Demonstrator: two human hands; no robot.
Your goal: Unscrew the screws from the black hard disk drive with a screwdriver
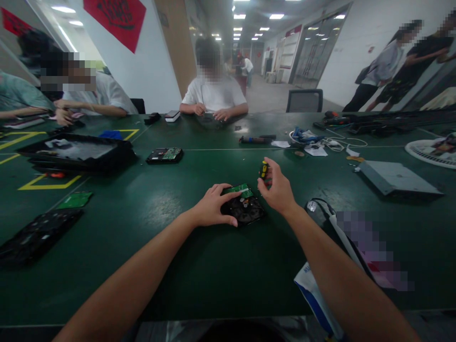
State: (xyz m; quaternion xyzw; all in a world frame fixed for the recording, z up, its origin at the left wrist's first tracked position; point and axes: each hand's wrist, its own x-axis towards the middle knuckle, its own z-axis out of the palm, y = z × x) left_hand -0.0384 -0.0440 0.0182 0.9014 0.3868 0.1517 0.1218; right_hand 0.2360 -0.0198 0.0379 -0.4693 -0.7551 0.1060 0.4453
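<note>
A black hard drive [245, 209] with a green circuit board [241, 190] on top lies on the green table [178, 247] in front of me. My left hand [213, 206] rests on its left side, fingers and thumb gripping its edge. Just right of the drive, my right hand [276, 187] is closed round a small screwdriver [263, 169] with a yellow and black handle, held upright above the drive's far right corner.
A second hard drive [165, 155] and a black open tray [76, 152] lie at left, with a loose green board [74, 200] and a dark panel [35, 235]. A grey box [395, 178] sits right. A bag [331, 266] lies by my right arm. People sit across.
</note>
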